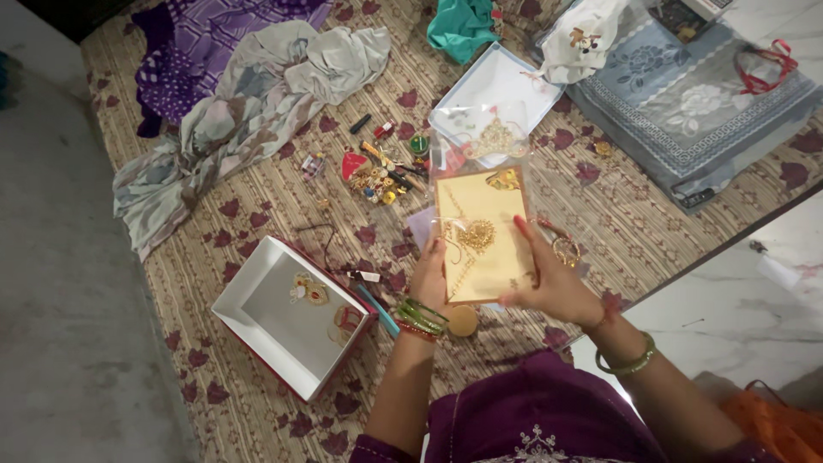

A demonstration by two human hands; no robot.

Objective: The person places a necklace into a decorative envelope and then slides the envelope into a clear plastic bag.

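- Grey concrete floor (51, 257) fills the left edge of the frame; beside it lies a beige woven mat with maroon leaf motifs (257, 206) that bears everything else.
- Crumpled grey-and-beige cloth (249, 103) lies at upper left, partly over a purple patterned fabric (189, 51).
- Open white cardboard box with red outer walls (287, 317) sits at lower left of centre; a small gold ornament rests inside it.
- Small scattered trinkets and tubes (381, 167) lie above centre.
- Left hand (430, 279), green bangles at the wrist, grips the left edge of the card: fingers are curled behind it and hidden, thumb against the edge.
- Gold-coloured rectangular card bearing a gold necklace, in a clear plastic sleeve (480, 236), is held at frame centre, above the mat. It looks light and fairly stiff, the sleeve probably slippery and the jewellery delicate; the side edges seem the best places to hold.
- Right hand (549, 279) holds the right edge, thumb pressed on the front, the other fingers behind and unseen.
- White shallow box lid (514, 86) lies above the card.
- Blue-grey floral blanket in a clear bag (694, 111) lies at upper right, cut off by the frame.
- White marble floor (737, 300) fills lower right; the person's purple garment is cropped at the bottom.
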